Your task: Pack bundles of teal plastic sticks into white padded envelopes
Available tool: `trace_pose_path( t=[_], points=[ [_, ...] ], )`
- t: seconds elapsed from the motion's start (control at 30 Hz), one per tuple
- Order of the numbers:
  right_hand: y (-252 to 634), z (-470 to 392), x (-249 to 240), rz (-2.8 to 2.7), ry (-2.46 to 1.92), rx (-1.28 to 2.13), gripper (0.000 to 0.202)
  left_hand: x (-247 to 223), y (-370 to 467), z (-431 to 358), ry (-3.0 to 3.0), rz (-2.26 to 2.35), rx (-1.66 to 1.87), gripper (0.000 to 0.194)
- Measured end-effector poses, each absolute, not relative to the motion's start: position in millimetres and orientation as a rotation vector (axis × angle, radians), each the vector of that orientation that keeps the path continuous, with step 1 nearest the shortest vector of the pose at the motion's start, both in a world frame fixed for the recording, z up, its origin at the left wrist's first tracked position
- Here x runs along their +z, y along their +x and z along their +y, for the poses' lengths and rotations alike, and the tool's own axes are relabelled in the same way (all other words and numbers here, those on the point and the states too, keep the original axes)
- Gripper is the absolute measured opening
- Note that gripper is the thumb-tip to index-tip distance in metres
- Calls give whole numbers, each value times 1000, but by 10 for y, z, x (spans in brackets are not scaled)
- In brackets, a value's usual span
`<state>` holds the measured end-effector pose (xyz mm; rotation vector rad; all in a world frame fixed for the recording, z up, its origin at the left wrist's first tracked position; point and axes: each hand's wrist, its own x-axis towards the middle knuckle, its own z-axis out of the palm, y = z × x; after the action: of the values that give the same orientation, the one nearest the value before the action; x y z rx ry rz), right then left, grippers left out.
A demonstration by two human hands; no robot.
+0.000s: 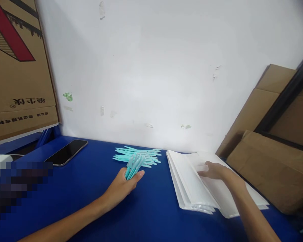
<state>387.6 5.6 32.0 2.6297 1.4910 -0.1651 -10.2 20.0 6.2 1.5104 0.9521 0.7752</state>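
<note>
My left hand [127, 183] is closed round a bundle of thin turquoise plastic sticks [135, 164] with pale translucent ends, which point up and away from me. Just behind it, more of the same turquoise sticks [123, 156] lie in a loose pile on the blue table. On the right, my right hand [213, 170] reaches over a stack of flat white plastic bags [192, 185]. Its thumb and fingers pinch the edge of one white bag, and the fingertips are partly hidden by the translucent sheet. More white bags [232, 201] lie flat under that hand.
A phone [68, 153] lies on the blue table [91, 188] at the left. A large printed carton [20, 77] stands at the far left. Folded brown cardboard [270, 171] borders the right side by a dark bar. Behind the table rises a white wall [151, 67].
</note>
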Motion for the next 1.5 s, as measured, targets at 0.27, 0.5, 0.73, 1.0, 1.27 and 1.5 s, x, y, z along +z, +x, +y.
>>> trace_pose_path(
  t=[0.27, 0.5, 0.73, 1.0, 1.27, 1.5],
  points=[
    [3845, 90, 214, 1504, 2584, -222, 59, 39, -144, 259, 1431, 867, 741, 54],
    [3842, 77, 292, 1520, 2691, -167, 84, 7, -158, 260, 1346, 864, 755, 53],
    [3890, -215, 923, 1670, 2936, 2, 74, 102, -158, 276, 1495, 949, 949, 47],
    [2692, -583, 1182, 1946, 2299, -2569, 63, 167, -417, 476, 2354, 997, 1218, 33],
    [2121, -539, 953, 1792, 1236, -2912, 52, 164, -526, 646, 3045, 1079, 1372, 28],
    [2134, -472, 873, 1643, 1176, -2878, 62, 222, -619, 765, 3149, 1083, 1432, 37]
  ],
)
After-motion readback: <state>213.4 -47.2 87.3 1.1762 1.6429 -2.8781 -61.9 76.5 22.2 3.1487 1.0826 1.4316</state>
